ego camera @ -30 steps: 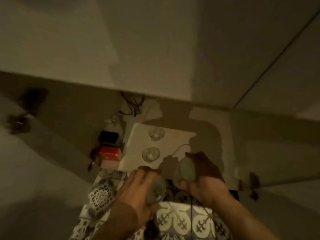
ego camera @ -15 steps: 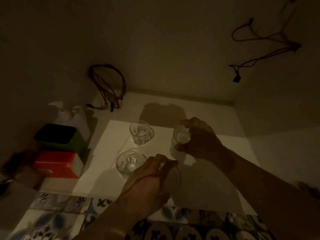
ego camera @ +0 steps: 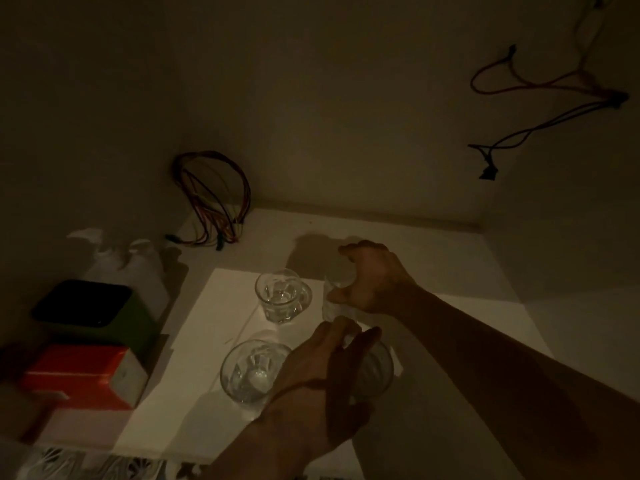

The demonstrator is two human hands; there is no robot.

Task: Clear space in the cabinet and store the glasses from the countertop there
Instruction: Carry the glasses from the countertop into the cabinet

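Observation:
I look into a dim cabinet with a white shelf (ego camera: 207,341). Two clear glasses stand free on it: a far glass (ego camera: 282,295) and a near glass (ego camera: 250,374). My right hand (ego camera: 372,277) grips a third glass (ego camera: 331,303) from above, just right of the far glass. My left hand (ego camera: 325,379) wraps a fourth glass (ego camera: 375,372) at the shelf front, right of the near glass. Both held glasses are largely hidden by fingers and appear to rest on or just above the shelf.
At the left stand a green box with a black top (ego camera: 90,311), an orange box (ego camera: 79,375) and a white plastic bag (ego camera: 117,258). A bundle of coloured wires (ego camera: 211,199) hangs at the back left; more wires (ego camera: 540,95) dangle at the upper right. Patterned tiles (ego camera: 86,465) show below.
The view closed in on the cabinet shelf. Both hands carried their glasses in from the tiled counter and lowered them beside the two standing glasses.

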